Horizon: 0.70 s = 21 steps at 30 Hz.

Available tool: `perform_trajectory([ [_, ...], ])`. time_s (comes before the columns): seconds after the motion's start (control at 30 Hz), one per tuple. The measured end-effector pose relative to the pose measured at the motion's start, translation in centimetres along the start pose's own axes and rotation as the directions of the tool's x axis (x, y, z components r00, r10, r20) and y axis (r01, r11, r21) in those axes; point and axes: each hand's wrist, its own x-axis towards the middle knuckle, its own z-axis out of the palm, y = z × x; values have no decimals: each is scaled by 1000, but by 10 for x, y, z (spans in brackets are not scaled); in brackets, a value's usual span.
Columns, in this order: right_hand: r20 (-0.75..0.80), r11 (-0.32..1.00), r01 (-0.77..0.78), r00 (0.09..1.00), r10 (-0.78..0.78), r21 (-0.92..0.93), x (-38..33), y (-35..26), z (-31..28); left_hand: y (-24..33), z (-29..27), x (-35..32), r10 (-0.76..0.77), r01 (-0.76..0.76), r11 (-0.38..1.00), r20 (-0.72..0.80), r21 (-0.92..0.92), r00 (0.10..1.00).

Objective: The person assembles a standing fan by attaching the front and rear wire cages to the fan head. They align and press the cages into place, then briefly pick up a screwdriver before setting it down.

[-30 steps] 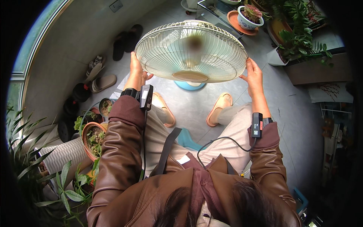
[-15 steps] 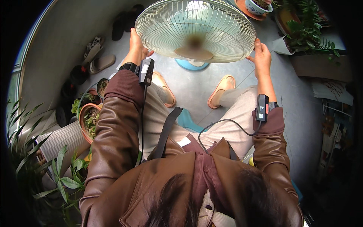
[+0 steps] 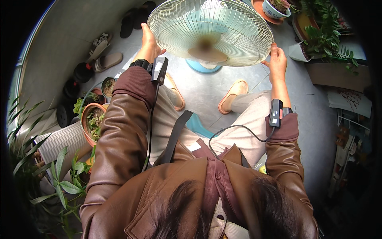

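A standing fan with a round, pale wire guard [image 3: 238, 42] tilts in front of me at the top of the view. Through the wires I see light blue-green blades and a blurred dark spot at the hub cover. Its round blue base [image 3: 203, 68] rests on the floor. At the guard's left rim is my left hand [image 3: 149, 46], thumb apart and fingers up along the edge, partly hidden by the rim. My right hand [image 3: 277, 63] grips the right rim, fingers bent and thumb toward the wires.
Potted plants [image 3: 93, 121] and a white woven basket [image 3: 63, 141] stand at my left; shoes [image 3: 109, 61] line the wall. A blue-and-white flowerpot [image 3: 275, 10] and a leafy planter [image 3: 324, 46] are far right. Cables run from the black wrist boxes [image 3: 275, 113]. I sit on a blue stool [image 3: 199, 126].
The guard has shifted slightly to the right in view. My left hand has moved a little up and right with the rim; my right hand has hardly moved.
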Motion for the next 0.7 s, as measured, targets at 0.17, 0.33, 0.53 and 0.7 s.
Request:
perform_trajectory([
  [0.17,-11,999,0,1000,0,47,3,4,1,-3,-4,4,46,-46,999,13,18,999],
  [0.33,-19,1000,-1,1000,1,12,3,2,-2,-7,-8,12,78,-79,995,12,63,997],
  [0.53,-25,999,6,1000,-5,37,-5,1,1,-9,-10,8,185,-190,979,68,69,980],
  [0.7,-3,1000,0,1000,0,1,-10,4,7,-7,-19,7,210,-221,970,108,99,972],
])
